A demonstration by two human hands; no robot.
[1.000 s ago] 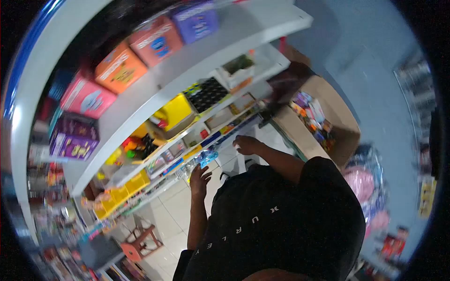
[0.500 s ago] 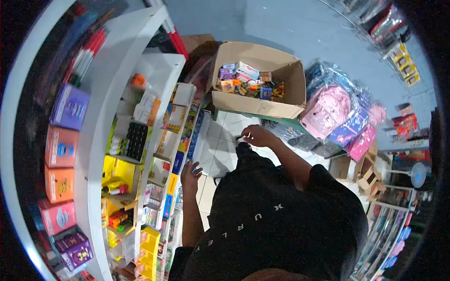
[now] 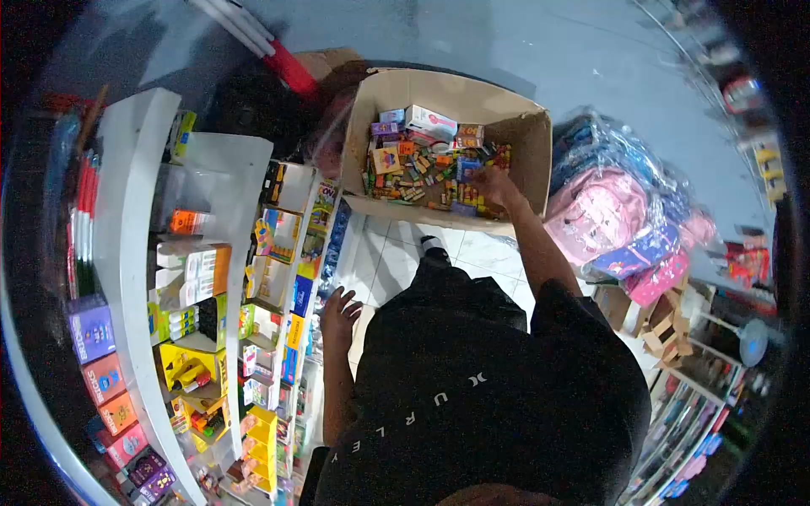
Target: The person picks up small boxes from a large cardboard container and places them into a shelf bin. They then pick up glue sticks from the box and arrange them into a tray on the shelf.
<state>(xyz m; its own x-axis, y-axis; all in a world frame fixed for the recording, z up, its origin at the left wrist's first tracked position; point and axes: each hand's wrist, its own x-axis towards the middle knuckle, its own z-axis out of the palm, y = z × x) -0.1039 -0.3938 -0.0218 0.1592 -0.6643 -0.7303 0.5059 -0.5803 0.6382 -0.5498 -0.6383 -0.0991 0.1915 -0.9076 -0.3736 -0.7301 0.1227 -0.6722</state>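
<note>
A cardboard box (image 3: 531, 164) holds a layer of small colourful packets and little boxes. My right hand (image 3: 498, 187) reaches down into its right side, fingertips right at a small blue box (image 3: 467, 169); the fingers are blurred against the packets and I cannot tell whether they grip anything. Further left in the box lie a white box (image 3: 431, 123), a purple box (image 3: 384, 130) and a yellow-orange box (image 3: 386, 160). My left hand (image 3: 340, 314) hangs open beside the shelf unit (image 3: 139, 194), fingers apart, holding nothing.
Shelves on the left carry boxed goods, including a yellow display stand (image 3: 263, 447). Plastic-wrapped backpacks, a pink one (image 3: 599, 207) among them, are piled right of the box. Behind them are open cardboard cartons (image 3: 665, 333) and a fan (image 3: 753, 341). White floor tiles (image 3: 380, 253) lie below.
My right hand has moved from in front of my body forward into the cardboard box. My left hand stays beside the shelves. The view has shifted, showing more of the box's contents.
</note>
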